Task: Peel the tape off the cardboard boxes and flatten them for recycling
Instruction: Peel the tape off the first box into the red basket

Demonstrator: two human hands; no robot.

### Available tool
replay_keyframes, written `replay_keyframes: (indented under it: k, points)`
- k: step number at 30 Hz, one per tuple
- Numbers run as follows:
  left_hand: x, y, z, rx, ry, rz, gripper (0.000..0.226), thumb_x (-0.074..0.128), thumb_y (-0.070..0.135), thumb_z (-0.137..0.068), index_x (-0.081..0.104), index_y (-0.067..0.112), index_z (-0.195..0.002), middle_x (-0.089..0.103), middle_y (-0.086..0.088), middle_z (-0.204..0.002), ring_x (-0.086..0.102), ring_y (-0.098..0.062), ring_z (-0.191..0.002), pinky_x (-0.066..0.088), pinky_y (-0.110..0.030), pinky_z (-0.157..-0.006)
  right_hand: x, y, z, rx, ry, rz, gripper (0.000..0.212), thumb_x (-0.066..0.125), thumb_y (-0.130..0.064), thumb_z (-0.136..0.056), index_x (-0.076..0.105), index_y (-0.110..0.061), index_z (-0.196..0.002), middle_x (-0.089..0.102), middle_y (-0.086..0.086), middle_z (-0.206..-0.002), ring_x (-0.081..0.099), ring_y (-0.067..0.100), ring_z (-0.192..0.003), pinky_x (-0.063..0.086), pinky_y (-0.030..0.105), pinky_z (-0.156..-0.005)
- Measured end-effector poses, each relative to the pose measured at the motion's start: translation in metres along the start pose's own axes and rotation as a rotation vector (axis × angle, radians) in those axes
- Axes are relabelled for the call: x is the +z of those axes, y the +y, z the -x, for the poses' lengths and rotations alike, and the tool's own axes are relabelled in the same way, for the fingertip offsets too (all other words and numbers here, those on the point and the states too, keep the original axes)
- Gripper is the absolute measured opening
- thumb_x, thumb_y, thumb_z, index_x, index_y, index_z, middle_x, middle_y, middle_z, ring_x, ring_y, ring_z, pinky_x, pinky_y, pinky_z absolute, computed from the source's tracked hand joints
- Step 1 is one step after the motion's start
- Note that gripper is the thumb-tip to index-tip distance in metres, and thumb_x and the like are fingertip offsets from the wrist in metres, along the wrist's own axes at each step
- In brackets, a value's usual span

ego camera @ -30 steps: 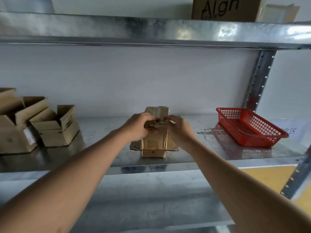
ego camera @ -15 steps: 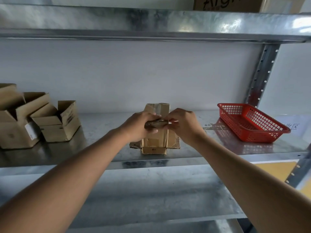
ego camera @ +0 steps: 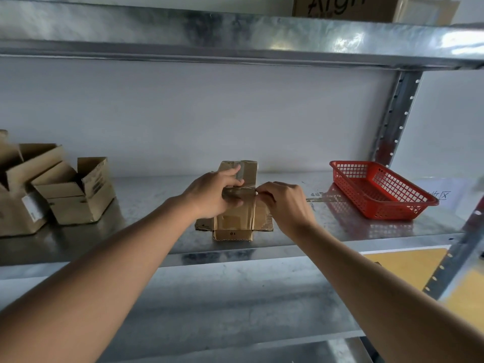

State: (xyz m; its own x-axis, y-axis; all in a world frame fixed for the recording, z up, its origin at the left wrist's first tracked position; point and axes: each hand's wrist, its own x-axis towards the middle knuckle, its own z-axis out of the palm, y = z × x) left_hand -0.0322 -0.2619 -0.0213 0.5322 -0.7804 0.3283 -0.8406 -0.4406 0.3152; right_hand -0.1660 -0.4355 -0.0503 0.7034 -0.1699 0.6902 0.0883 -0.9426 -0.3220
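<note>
Head view: metal shelf carries open boxes at left, red basket at right, flattened cardboard box centre front, left hand gripping it, right hand pinching its tape.

Gleaming across mid-frame: a galvanized metal shelf. Sitting on it at far left, two open cardboard boxes; lying flattened at centre, a small cardboard box; resting at right, a red plastic basket beside a white paper sheet.
</note>
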Motion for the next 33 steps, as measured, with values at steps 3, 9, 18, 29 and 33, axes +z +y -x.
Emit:
replay_keyframes:
  k: [3, 9, 18, 29, 33]
  points:
    - [0.002, -0.003, 0.000, -0.026, -0.025, 0.024, 0.068, 0.080, 0.037, -0.089, 0.053, 0.025, -0.150, 0.039, 0.011, -0.161, 0.025, -0.017, -0.155, 0.026, -0.038, -0.125, 0.000, 0.000, -0.002, -0.007, -0.041, 0.028, 0.011, 0.066, -0.014, -0.096, 0.077, -0.015, -0.096, 0.077, 0.002, -0.092, 0.070, 0.027, -0.080, 0.054, 0.038, -0.068]
    - [0.000, -0.004, 0.000, -0.022, -0.033, 0.004, 0.067, 0.077, 0.043, -0.090, 0.051, 0.032, -0.151, 0.042, 0.012, -0.160, 0.027, -0.017, -0.154, 0.029, -0.039, -0.123, -0.010, -0.005, -0.011, -0.213, -0.094, 0.292, 0.011, 0.065, -0.005, -0.090, 0.064, -0.015, -0.095, 0.064, 0.002, -0.086, 0.062, 0.033, -0.062, 0.047, 0.035, -0.045]
    - [0.003, 0.012, -0.002, 0.000, -0.011, -0.166, 0.062, 0.067, 0.056, -0.093, 0.053, 0.032, -0.149, 0.049, 0.009, -0.156, 0.044, -0.019, -0.142, 0.044, -0.045, -0.112, -0.043, -0.012, -0.022, -0.436, -0.064, 0.400, 0.016, 0.077, -0.005, -0.077, 0.062, -0.006, -0.083, 0.058, 0.007, -0.073, 0.051, 0.029, -0.041, 0.034, 0.026, -0.037]
    - [0.003, 0.018, -0.008, 0.013, 0.021, -0.109, 0.053, 0.065, 0.054, -0.094, 0.062, 0.032, -0.141, 0.060, 0.007, -0.142, 0.047, -0.017, -0.128, 0.037, -0.030, -0.092, -0.053, -0.012, -0.028, 0.061, -0.105, 0.074, 0.006, 0.080, -0.006, -0.083, 0.078, -0.010, -0.087, 0.077, 0.003, -0.099, 0.074, 0.015, -0.080, 0.055, 0.024, -0.076]
    - [-0.001, 0.005, -0.007, 0.062, -0.039, -0.106, 0.055, 0.066, 0.048, -0.094, 0.057, 0.031, -0.145, 0.059, 0.009, -0.142, 0.046, -0.022, -0.128, 0.037, -0.034, -0.093, -0.049, -0.022, -0.029, 0.261, -0.060, -0.336, 0.023, 0.080, -0.005, -0.085, 0.076, -0.018, -0.102, 0.077, -0.003, -0.094, 0.076, 0.010, -0.076, 0.062, 0.028, -0.072]
